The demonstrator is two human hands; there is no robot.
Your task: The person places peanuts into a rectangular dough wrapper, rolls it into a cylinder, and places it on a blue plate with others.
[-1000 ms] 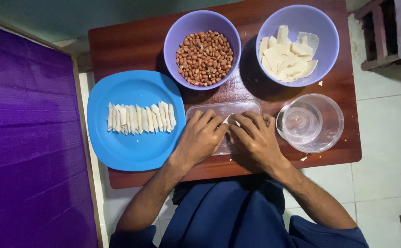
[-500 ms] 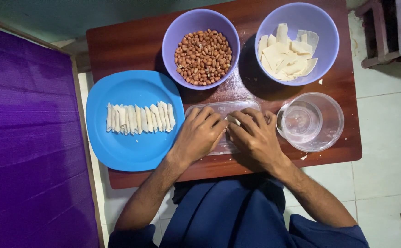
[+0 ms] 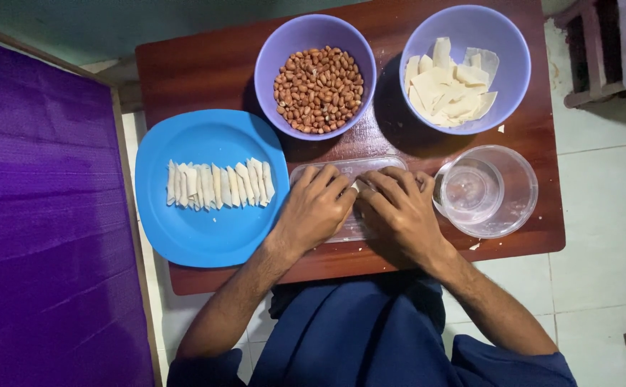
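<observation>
Both hands rest palm-down side by side on a clear plastic tray (image 3: 349,172) that lies on the dark wooden worktop (image 3: 205,68). The left hand (image 3: 315,211) and right hand (image 3: 399,211) have their fingers (image 3: 324,179) curled close together, tips meeting over a small pale piece of dough wrapper (image 3: 357,186) pressed between them; most of that piece is hidden, so how it is gripped cannot be told.

Just left of the left fingers sits a blue plate (image 3: 198,236) carrying a row of rolled pastry sticks (image 3: 218,185). Beyond the fingertips stands a purple bowl of peanuts (image 3: 318,89). Beyond and to the right of the right fingers stands a second purple bowl (image 3: 499,36) holding flat pale wrapper pieces (image 3: 448,86). Just right of the right hand is a clear round container (image 3: 488,190).
</observation>
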